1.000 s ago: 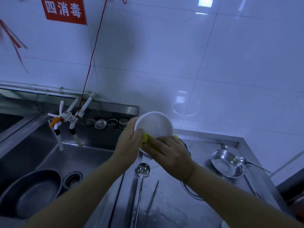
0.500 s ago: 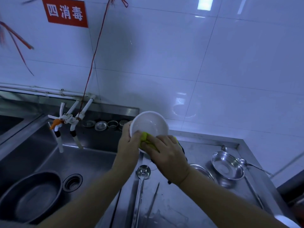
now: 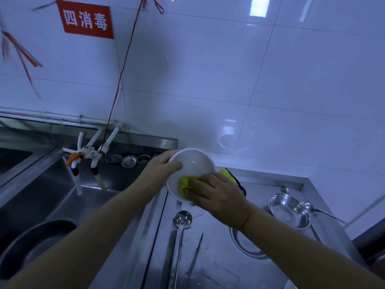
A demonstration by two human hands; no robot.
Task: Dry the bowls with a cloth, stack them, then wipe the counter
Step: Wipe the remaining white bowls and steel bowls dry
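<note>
White glossy wall tiles (image 3: 208,80) rise behind a stainless steel worktop (image 3: 218,268), with a red sign (image 3: 86,20) in white characters at 11 o'clock and a red cord (image 3: 125,59) hanging down to the white taps (image 3: 91,153) over the sink (image 3: 52,197). At the centre, the left hand (image 3: 161,170) grips the rim of a white bowl (image 3: 193,163), thumb lying inside it, the bowl held tilted above the worktop's near-left edge. The right hand (image 3: 216,197) presses a yellow-green cloth (image 3: 184,184) against the bowl's inner wall at its 6 o'clock side, fingers curled over the cloth; a tail of the cloth shows past the rim at 3 o'clock. A steel ladle (image 3: 181,226) lies on the worktop just below the bowl. At 4 o'clock sits a small steel bowl (image 3: 289,211), and a dark basin (image 3: 31,247) rests in the sink at 8 o'clock.
</note>
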